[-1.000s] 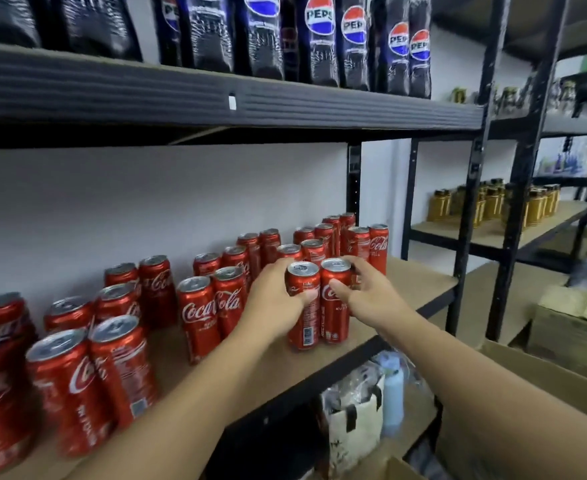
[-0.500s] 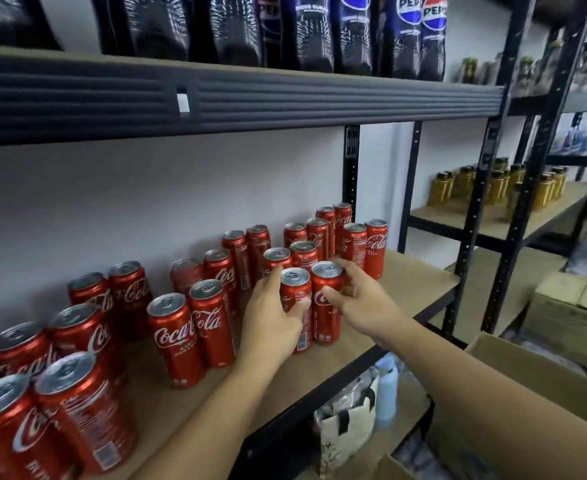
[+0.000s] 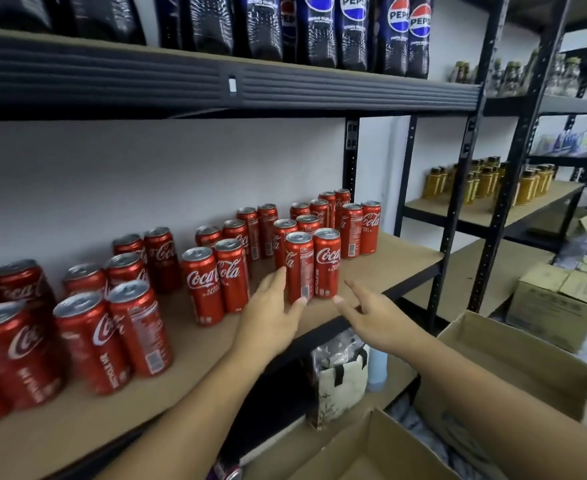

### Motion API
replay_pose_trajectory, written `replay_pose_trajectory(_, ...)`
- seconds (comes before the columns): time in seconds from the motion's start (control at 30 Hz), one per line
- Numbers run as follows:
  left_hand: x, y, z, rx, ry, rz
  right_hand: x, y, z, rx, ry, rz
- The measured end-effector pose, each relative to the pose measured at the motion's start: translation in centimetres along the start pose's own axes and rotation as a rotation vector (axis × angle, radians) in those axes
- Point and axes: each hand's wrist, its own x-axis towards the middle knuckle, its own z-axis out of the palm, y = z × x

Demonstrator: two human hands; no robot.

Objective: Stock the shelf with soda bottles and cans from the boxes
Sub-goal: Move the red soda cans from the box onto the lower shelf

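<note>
Shelving: we log a black metal shelving unit (image 3: 454, 188); its brown board shelf (image 3: 399, 258) carries the cans.
Carton: an open brown cardboard box (image 3: 513, 362) sits low at the right, under the right forearm. We see no print on it.
Upper stock: dark plastic soda bottles (image 3: 352, 32) stand in a row on the shelf above. We read "PEPSI" on red, white and blue globe labels. The small line beneath is too blurred to read.
Shelf stock: slim red aluminium cans (image 3: 216, 282) stand upright in pairs across the board, from the far left to the rear post. We read white "Coca-Cola" script on them. The fine print is blurred.
Side stock: amber bottles with dark caps (image 3: 482, 181) stand on the neighbouring rack. Their labels are unreadable.
Floor stock: closed brown cartons (image 3: 555, 306) sit beyond the open box.
Front pair: two red Coca-Cola cans stand upright and touching near the board's front edge. The left can (image 3: 299, 268) shows its barcode panel and the right can (image 3: 326, 263) shows its script.
Left hand (image 3: 271, 306): the fingers are straight and close together along the left can's side, and the thumb tip is at its foot. It grips nothing.
Right hand (image 3: 371, 313): the fingers are loosely spread and just beside the right can. It holds nothing.
</note>
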Motion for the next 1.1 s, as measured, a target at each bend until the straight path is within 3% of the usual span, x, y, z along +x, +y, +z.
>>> replay_pose_trajectory(0.4,-25.8,-4.0,2.5,0.272,-0.318,0.098,-25.7,1.5,11.7,-0.410,-0.117,-0.051)
replay_pose_trajectory(0.53,-29.3,-5.8,3.7,0.274,-0.388,0.080,-27.6,1.5,12.5,-0.430,-0.163,-0.022)
replay_pose_trajectory(0.7,-32.0,-8.5,5.0,0.300,-0.492,-0.058,-27.3,3.1,13.9,-0.402,-0.347,0.092)
replay_pose_trajectory(0.87,-34.6,-6.8,2.4,0.174,-0.573,-0.229,-31.5,3.5,10.7,-0.304,-0.520,0.309)
replay_pose_trajectory(1.1,-34.0,0.9,-4.9,0.177,-0.783,-0.353,-33.2,-2.4,1.2,-0.258,-0.575,0.307)
